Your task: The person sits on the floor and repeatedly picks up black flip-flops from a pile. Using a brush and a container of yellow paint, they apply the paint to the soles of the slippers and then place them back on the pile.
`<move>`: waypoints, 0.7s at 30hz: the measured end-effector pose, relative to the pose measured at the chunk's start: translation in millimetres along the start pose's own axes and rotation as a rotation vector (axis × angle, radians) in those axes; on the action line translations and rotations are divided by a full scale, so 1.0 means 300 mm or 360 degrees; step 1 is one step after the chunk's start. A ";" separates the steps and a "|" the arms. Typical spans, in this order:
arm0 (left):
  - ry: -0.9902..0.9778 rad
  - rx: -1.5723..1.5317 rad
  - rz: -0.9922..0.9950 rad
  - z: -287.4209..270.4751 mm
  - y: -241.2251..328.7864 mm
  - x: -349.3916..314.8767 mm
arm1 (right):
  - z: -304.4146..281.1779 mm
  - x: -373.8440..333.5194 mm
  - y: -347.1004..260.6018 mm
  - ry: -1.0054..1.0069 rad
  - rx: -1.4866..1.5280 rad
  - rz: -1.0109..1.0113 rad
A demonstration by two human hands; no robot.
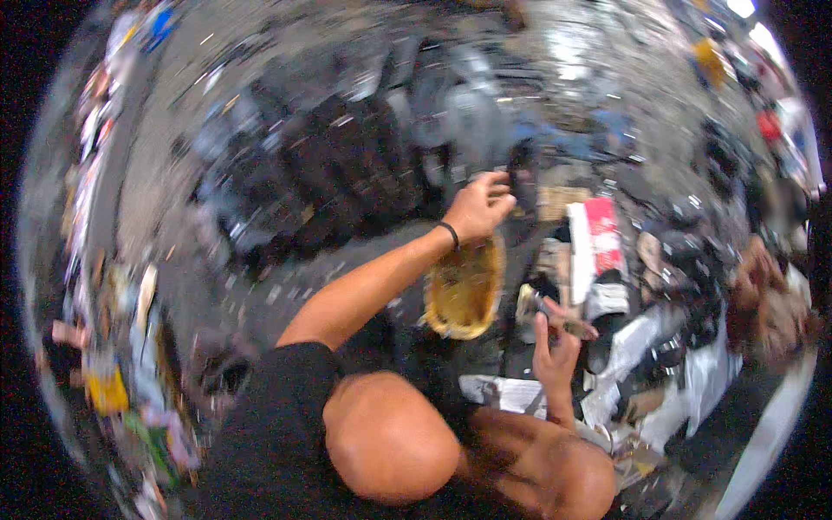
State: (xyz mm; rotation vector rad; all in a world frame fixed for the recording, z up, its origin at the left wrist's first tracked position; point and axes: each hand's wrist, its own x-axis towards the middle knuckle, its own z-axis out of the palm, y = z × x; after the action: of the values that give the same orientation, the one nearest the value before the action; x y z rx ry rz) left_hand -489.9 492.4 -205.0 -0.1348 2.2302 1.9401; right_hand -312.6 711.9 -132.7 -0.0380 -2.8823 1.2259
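Just nearside of left grip (479,211): oval yellow basin (466,295).

Short black sleeve (290,381), apparently plain though blurred, thin dark band (449,233) around left wrist (440,243), bare knees (394,438)

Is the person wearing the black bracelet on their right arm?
No, the black bracelet is on the left arm, behind the left hand.

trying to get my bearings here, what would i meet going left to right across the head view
Yellow item → black sleeve → yellow bowl → right hand → another person. The left hand overlaps the bowl's span, so it is left out.
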 end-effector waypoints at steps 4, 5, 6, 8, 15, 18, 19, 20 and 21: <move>0.0325 0.0447 0.0199 -0.403 0.058 -0.604 | 0.208 0.074 -0.175 -0.0133 -0.0286 -0.0506; 0.0486 0.0549 0.0056 -0.465 0.043 -0.760 | 0.256 0.088 -0.190 -0.0220 -0.0289 -0.0611; 0.0617 0.0615 -0.0064 -0.496 0.004 -0.905 | 0.310 0.104 -0.170 -0.0323 -0.0463 -0.0758; 0.0885 0.0621 -0.0274 -0.529 -0.059 -1.217 | 0.366 0.137 -0.139 -0.0335 -0.0674 -0.0787; 0.1626 0.1319 -0.0576 -0.641 -0.186 -1.839 | 0.131 0.016 -0.162 -0.0896 -0.0763 -0.0325; 0.1433 0.1999 -0.0265 -0.863 -0.187 -1.723 | 0.075 -0.022 -0.188 -0.0668 -0.0557 -0.0299; 0.1317 0.2220 -0.0307 -0.935 -0.159 -1.722 | 0.101 -0.047 -0.206 -0.0595 -0.0481 -0.0285; 0.1041 0.2288 -0.0500 -0.999 -0.163 -1.735 | 0.115 -0.071 -0.236 -0.0892 -0.0917 -0.0138; 0.0750 0.2348 -0.0669 -1.050 -0.166 -1.752 | 0.144 -0.097 -0.195 -0.1058 -0.1076 -0.0222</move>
State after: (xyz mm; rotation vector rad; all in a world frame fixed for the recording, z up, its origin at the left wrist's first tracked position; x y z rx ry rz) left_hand 9.8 147.2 -109.3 -0.7593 2.9219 -0.2095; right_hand -285.4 639.3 -120.4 0.6680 -3.6174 0.1970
